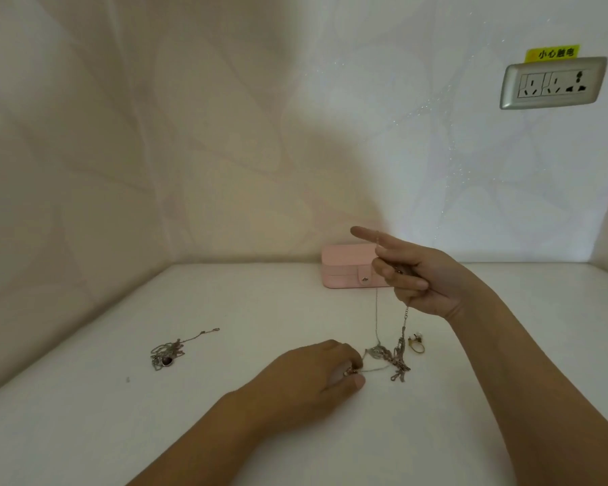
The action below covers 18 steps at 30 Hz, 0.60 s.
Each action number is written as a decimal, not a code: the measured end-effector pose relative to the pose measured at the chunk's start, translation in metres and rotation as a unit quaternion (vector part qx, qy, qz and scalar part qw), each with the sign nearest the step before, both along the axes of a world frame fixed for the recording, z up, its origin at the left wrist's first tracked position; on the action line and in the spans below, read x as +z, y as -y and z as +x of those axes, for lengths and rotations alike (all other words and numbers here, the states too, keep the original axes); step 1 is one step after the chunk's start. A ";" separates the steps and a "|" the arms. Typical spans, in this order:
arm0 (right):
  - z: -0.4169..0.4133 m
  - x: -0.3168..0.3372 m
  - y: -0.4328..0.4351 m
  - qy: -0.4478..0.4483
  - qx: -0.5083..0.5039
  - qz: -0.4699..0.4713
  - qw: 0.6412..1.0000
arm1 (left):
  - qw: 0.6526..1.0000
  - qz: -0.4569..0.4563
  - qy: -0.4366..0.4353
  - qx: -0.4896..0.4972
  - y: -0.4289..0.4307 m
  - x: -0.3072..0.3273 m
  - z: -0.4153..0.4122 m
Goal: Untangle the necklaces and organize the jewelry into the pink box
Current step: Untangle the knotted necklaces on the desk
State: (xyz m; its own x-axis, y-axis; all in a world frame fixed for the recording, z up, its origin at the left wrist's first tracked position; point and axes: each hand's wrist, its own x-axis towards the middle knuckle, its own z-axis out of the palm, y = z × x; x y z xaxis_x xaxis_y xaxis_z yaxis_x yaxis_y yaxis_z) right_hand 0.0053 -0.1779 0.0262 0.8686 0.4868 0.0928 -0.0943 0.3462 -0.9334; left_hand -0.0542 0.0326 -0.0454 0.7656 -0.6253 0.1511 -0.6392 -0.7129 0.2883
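A tangle of thin silver necklace chains [394,363] lies on the white tabletop [85,433]. My right hand [418,275] is raised above it, with the index finger pointing left and the other fingers curled round the chain strands, which hang down to the tangle. My left hand [313,377] rests on the table and pinches one end of a chain near a small clasp. The pink box [344,268] stands closed against the back wall, partly behind my right hand. A gold ring [416,343] lies just right of the tangle.
A second bunched silver necklace with a dark pendant [167,356] lies apart at the left. Walls close in the table at the back and on the left. A power socket [553,84] sits high on the right wall.
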 end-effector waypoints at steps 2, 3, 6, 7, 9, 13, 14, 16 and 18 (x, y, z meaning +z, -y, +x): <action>0.004 -0.002 0.004 -0.012 -0.023 -0.007 1.000 | 1.000 0.019 0.019 0.004 -0.002 0.004 -0.004; 0.006 -0.003 0.005 -0.019 -0.034 -0.007 0.999 | 0.999 0.036 0.036 0.010 -0.003 0.005 -0.004; 0.010 -0.006 0.008 -0.026 -0.064 -0.029 0.997 | 0.991 0.087 0.073 0.065 -0.007 0.005 0.002; 0.012 -0.007 0.008 -0.025 -0.073 -0.043 0.996 | 0.989 0.091 0.073 0.091 -0.009 0.005 0.005; 0.013 -0.011 0.005 -0.023 -0.079 -0.073 0.994 | 0.984 0.091 0.075 0.136 -0.012 0.006 0.008; 0.015 -0.018 -0.005 -0.009 -0.060 -0.125 0.990 | 0.986 0.033 0.105 0.127 -0.009 0.006 0.006; 0.015 -0.019 -0.007 0.003 -0.058 -0.139 0.989 | 0.991 0.008 0.090 0.096 -0.007 0.006 0.005; 0.014 -0.020 -0.009 0.036 -0.066 -0.168 0.983 | 0.997 0.003 0.066 0.034 -0.001 0.003 0.004; 0.015 -0.023 -0.010 0.066 -0.093 -0.205 0.972 | 0.998 0.012 0.052 0.024 0.001 -0.001 0.004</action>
State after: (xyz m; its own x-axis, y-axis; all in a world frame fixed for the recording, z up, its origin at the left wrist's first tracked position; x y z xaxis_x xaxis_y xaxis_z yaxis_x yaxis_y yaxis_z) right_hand 0.0202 -0.1682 0.0032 0.9391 0.3413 0.0405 0.0640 -0.0576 -0.9963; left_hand -0.0505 0.0316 -0.0468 0.7758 -0.5925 0.2169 -0.6296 -0.7494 0.2050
